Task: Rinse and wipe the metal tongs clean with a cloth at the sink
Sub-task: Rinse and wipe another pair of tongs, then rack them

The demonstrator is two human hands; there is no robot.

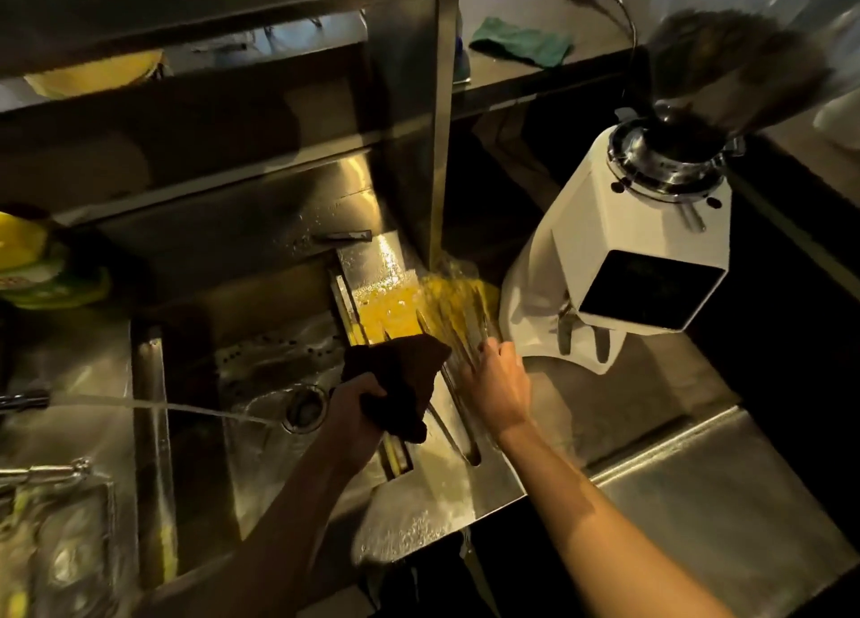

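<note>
Stainless steel fills my feed: a wet counter ledge (419, 519) in the foreground, spotted with water, with both bare forearms reaching in from the bottom edge. Left of the ledge is the sink (149, 431). A thin stream of water (209, 413) from a tap (23, 401) at the left edge runs across it to land near the drain (305, 408).

Over the sink's right rim, the left hand (356, 408) has its fingers curled tight round a bunched dark cloth (400, 380), which hangs out of the fist on both sides. Just right of it the metal tongs (458, 424) lie along the ledge, joined end toward me, arms pointing away. Their far ends are smeared by blur.

The right hand (500, 394) is seen from the back, its fingers stretched forward onto the tongs' arms. I cannot tell whether they close round the metal or only rest on it. Cloth and tongs look just apart, or barely touching.

Beyond the hands is a bright yellow patch (386, 310) on the ledge, too blurred for me to name. A white coffee grinder (651, 254) with a dark hopper stands to the right. Farther back a green rag (521, 42) lies on a shelf, and yellow-green packets (28, 263) sit at the far left.
</note>
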